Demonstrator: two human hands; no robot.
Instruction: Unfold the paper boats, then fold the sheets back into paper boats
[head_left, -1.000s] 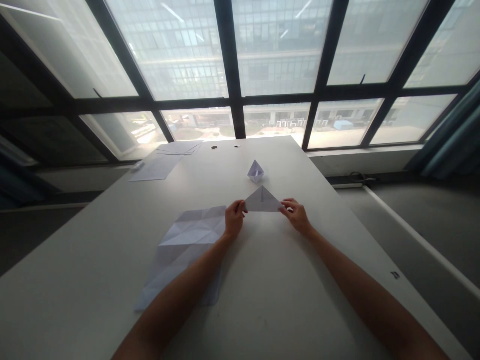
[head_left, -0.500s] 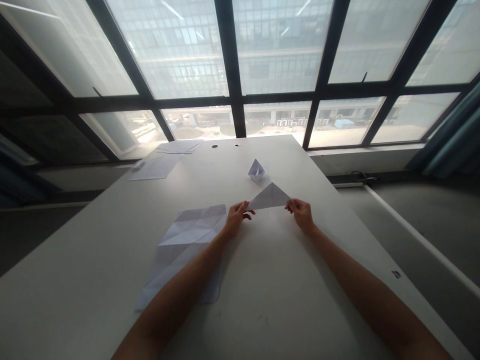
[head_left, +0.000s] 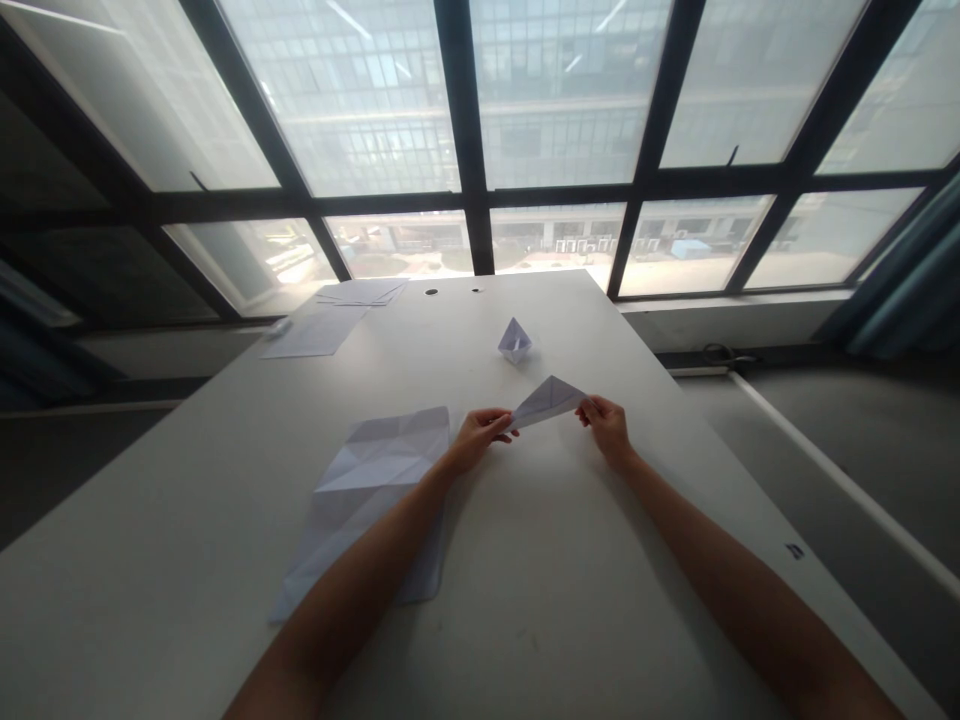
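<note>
A white sheet of paper folded into a triangle [head_left: 551, 398] is held just above the table, its peak pointing away from me. My left hand [head_left: 480, 437] pinches its left corner between thumb and fingers. At the right corner, my right hand [head_left: 606, 428] grips the paper, fingers curled. Beyond the triangle a small folded paper boat [head_left: 514, 341] stands upright on the table. Under and beside my left forearm lies a creased, unfolded sheet of paper [head_left: 375, 470], partly covered by the arm.
Several flat paper sheets [head_left: 319, 325] lie at the table's far left, with a small whitish object [head_left: 279, 328] by their edge. The white table [head_left: 525, 580] reaches the windows. Near its right edge is a small dark mark [head_left: 795, 551].
The folded triangle has tilted, its left end dipping toward me and its peak shifting slightly right. Both hands keep their hold; my left hand has moved a little right.
</note>
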